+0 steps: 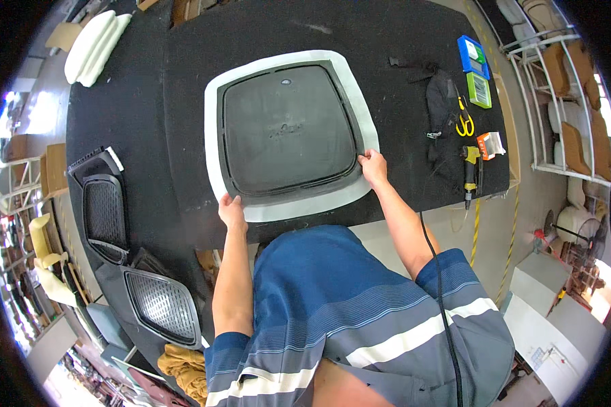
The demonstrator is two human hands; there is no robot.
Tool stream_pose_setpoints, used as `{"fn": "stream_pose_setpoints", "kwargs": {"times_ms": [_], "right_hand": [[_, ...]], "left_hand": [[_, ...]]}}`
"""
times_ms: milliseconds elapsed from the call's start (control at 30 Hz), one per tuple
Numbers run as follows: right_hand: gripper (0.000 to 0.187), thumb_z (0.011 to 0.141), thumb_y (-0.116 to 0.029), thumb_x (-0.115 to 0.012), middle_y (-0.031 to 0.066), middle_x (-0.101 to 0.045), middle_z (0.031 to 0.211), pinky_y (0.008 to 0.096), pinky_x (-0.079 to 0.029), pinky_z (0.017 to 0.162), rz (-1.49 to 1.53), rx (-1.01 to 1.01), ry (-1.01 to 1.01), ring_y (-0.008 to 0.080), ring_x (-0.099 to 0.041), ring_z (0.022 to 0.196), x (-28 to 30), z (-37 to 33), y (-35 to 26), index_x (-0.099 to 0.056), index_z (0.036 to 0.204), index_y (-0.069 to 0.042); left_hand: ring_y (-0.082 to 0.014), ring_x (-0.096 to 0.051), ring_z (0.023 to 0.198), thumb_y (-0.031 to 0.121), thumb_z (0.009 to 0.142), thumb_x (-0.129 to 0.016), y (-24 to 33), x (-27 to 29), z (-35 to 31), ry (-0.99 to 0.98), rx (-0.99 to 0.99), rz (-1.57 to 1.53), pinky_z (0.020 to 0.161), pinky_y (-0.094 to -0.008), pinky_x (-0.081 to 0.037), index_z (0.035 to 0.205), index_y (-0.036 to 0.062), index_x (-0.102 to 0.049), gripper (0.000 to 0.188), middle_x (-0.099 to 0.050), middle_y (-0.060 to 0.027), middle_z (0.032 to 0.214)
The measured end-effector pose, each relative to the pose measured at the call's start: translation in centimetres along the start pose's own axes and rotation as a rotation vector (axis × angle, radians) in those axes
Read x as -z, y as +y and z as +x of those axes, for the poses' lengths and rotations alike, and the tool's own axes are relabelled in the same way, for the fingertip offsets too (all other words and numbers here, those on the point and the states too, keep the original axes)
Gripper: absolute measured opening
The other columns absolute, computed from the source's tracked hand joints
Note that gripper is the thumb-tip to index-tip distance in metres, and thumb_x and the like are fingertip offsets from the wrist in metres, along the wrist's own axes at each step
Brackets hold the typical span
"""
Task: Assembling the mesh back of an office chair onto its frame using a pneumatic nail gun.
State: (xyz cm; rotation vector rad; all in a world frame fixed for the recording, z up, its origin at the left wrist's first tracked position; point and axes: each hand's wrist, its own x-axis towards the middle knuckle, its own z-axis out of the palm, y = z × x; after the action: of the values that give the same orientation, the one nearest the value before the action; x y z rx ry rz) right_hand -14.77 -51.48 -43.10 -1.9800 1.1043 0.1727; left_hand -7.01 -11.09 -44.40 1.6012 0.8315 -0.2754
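Note:
A dark plastic panel (pixel 288 159) with rounded corners lies on the black-covered table, on top of a white foam pad (pixel 299 209) that shows as a border all around it. At the pad's near left corner, my left hand (pixel 232 210) is closed on the foam edge. My right hand (pixel 373 168) pinches the pad's right edge near the panel's lower right corner. Fingers under the foam are hidden.
Stacked black mesh-patterned panels (pixel 163 305) lie at the table's left edge. White foam pieces (pixel 96 47) sit far left. At the right are a yellow-and-black power screwdriver (pixel 470 169), yellow-handled scissors (pixel 464 122), an orange-and-white box (pixel 490 146) and a blue box (pixel 473 57). A black cable (pixel 441 298) hangs near my right arm.

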Motion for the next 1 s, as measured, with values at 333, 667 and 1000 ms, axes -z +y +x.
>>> {"fn": "stream_pose_setpoints", "kwargs": {"times_ms": [333,667,1000], "right_hand": [[0.032,0.083,-0.027,-0.068,0.0189,-0.069,0.092,0.0394,-0.050,0.081,-0.084,0.105,0.038,0.0318,-0.067,0.090,0.1,0.6,0.7,-0.065,0.098,0.001],[0.028,0.087,-0.023,-0.064,0.0083,-0.064,0.073,0.0351,-0.047,0.062,-0.116,0.309,-0.005,0.0165,-0.058,0.065,0.5,3.1,3.3,-0.067,0.090,0.004],[0.029,0.092,-0.023,-0.060,0.0162,-0.064,0.092,0.0365,-0.046,0.074,-0.165,0.285,0.001,0.0261,-0.060,0.083,-0.6,4.3,4.1,-0.060,0.101,0.004]], "left_hand": [[-0.0193,-0.062,0.091,-0.001,0.085,-0.064,0.2,0.4,-0.3,-0.064,-0.027,-0.037,0.072,-0.0304,-0.054,0.132,-0.0036,-0.047,0.050,-0.059,-0.0160,0.121],[-0.0210,-0.060,0.103,0.004,0.081,-0.064,-0.3,0.7,-3.9,-0.071,-0.016,-0.230,0.080,-0.0320,-0.051,0.133,0.0018,-0.051,0.053,-0.059,-0.0137,0.128],[-0.0146,-0.062,0.090,0.009,0.086,-0.063,-8.8,12.7,-8.6,0.223,0.008,-0.304,0.073,-0.0289,-0.051,0.124,0.0045,-0.059,0.038,-0.066,-0.0083,0.110]]}}
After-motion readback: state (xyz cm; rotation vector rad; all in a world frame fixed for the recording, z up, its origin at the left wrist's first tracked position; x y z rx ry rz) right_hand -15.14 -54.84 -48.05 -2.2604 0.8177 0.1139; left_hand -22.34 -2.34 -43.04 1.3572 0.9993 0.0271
